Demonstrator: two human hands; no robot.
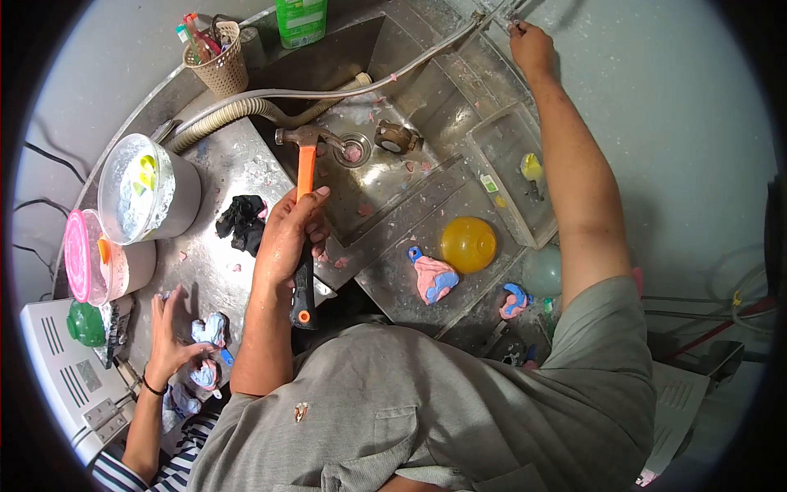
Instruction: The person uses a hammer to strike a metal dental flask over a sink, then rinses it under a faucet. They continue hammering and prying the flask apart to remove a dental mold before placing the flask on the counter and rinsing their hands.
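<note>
A: Which hand has the hammer?

B: My left hand, centre frame, fingers wrapped tight round the handle; the head sits over the sink.

A: And the right?

B: My right hand, top of frame, is pinched on the hose. Lower left, another person's hand touches blue clay on the surface.

1 head camera looks steeply down, close over the sink.
</note>
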